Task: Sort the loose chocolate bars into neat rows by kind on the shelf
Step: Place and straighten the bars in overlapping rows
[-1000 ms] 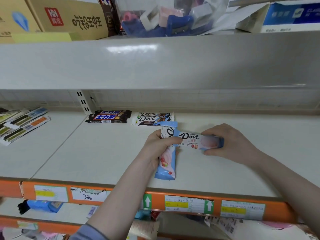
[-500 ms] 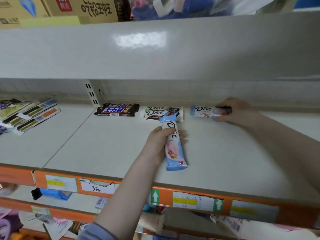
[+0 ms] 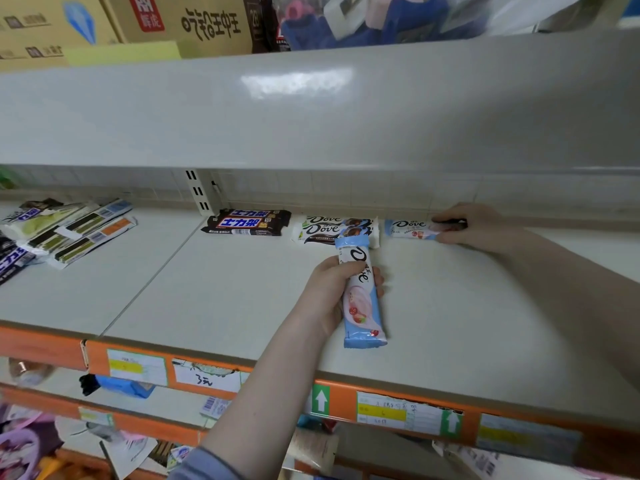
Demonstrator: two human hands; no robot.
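Observation:
My left hand (image 3: 329,292) grips a light-blue Dove strawberry bar (image 3: 362,299), held lengthwise above the middle of the white shelf (image 3: 214,292). At the back wall my right hand (image 3: 474,226) rests on the end of a second light-blue Dove bar (image 3: 408,229), which lies flat. To its left along the back lie a small stack of white Dove bars (image 3: 329,230) and a stack of dark Snickers bars (image 3: 247,223).
A loose heap of green, orange and purple bars (image 3: 65,230) covers the shelf's far left. The shelf above (image 3: 311,105) overhangs low. An orange price rail (image 3: 398,407) lines the front edge. Cardboard boxes (image 3: 166,22) stand on top.
My right hand carried one light-blue Dove bar from the shelf's middle to the back wall, right of the white Dove stack. My left hand has kept its bar and barely moved.

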